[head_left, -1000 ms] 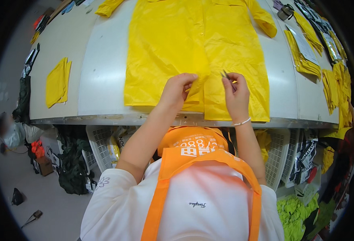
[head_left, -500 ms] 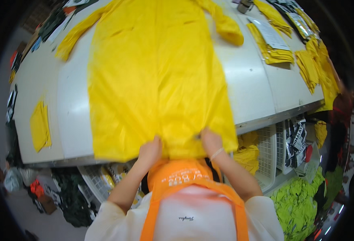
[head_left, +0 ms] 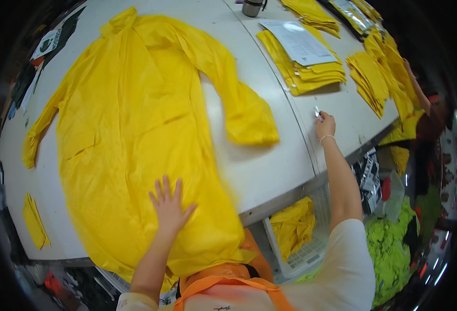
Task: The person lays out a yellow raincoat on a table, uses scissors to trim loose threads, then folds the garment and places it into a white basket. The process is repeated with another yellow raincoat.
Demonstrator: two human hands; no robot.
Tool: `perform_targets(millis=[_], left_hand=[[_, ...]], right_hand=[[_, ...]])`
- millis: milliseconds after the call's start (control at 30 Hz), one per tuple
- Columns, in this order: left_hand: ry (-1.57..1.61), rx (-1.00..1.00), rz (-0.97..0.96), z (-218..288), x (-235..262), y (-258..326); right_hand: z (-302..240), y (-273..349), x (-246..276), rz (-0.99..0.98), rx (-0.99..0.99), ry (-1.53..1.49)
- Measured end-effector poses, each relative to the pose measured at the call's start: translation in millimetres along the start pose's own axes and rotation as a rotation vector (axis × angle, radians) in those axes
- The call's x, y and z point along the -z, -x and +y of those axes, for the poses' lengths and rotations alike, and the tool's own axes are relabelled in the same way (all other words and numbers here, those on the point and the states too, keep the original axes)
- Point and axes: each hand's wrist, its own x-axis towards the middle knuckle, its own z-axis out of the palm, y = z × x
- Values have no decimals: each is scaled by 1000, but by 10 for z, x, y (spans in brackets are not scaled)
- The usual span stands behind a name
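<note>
A long yellow raincoat (head_left: 119, 124) lies spread out face up on the white table, collar at the far end and hem hanging over the near edge. My left hand (head_left: 170, 208) rests flat on its lower front with the fingers spread. Out to the right, my right hand (head_left: 326, 126) is closed around a small silver tool (head_left: 318, 112), perhaps thread snips; most of it is hidden in the fingers. That hand is over the bare tabletop, apart from the coat and nearest to a stack of folded yellow garments (head_left: 296, 65).
A printed paper sheet (head_left: 298, 41) covers that stack. A metal cup (head_left: 252, 7) stands farther back. More folded yellow pieces (head_left: 368, 83) lie at the right; another folded piece (head_left: 34, 223) is at the left. Below the table edge sit a white basket (head_left: 311, 254) and lime-green garments (head_left: 389, 249).
My right hand has left the coat's hem and reached right over the table with the small tool. My left hand has let go of the hem and spread flat on the coat. The view has turned right.
</note>
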Motion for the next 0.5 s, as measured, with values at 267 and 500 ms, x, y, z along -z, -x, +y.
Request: perform_targets(millis=[267,500], left_hand=[[315,253,133,-282,112,957],[871,511,401,320,661,-1521]], right_hand=[[-1074,-267,-569,-454,294,-845],[-2633,1702,-372,-1140,656,-999]])
